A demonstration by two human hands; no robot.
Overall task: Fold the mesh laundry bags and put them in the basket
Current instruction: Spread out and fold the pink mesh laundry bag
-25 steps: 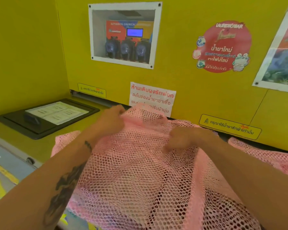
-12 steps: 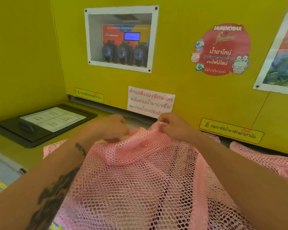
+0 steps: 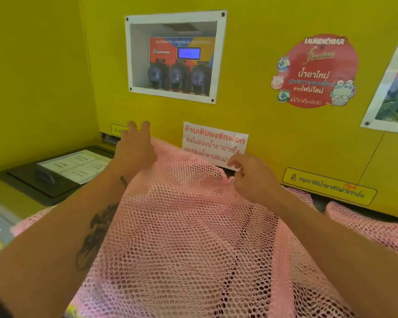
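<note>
Head view: spreading the pink mesh bag (image 3: 193,237).
Below the white notice (image 3: 214,143), the left hand (image 3: 136,150) has opened flat on the mesh; the right hand (image 3: 251,177) pinches its edge. Folding barely begun.

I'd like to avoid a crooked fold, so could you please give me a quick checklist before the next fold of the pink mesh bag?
1. Right hand pinching the far edge of the pink mesh bag: ok.
2. Left hand gripping the edge: not ok, fingers are spread open above it.
3. Bag lying flat: not ok, it bunches between the hands.
4. Other mesh bag out of the way: ok, it lies to the right.
5. Basket in reach: cannot tell, none in view.
</note>
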